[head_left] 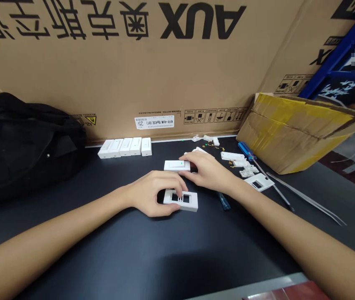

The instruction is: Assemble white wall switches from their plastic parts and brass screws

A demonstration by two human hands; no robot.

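My left hand [155, 192] is closed on a white plastic switch housing [192, 202] with two square openings, thumb at its near edge and fingers over the top. Just beyond it, my right hand [210, 170] grips the right end of a white rocker switch [171, 165] that has a small green mark. Both pieces are at the dark tabletop. Partly under my right forearm lies a dark blue, shiny thing [224, 202] whose kind I cannot make out. Behind my right hand, a white plastic piece [199, 150] is half hidden.
White switches [125, 147] stand in a row by the large carton [117, 79]. To the right lie white plastic parts [247, 168], small brass bits, a screwdriver [249, 152], tweezers [308, 199] and an open cardboard box [292, 133]. A black bag [30, 146] sits left.
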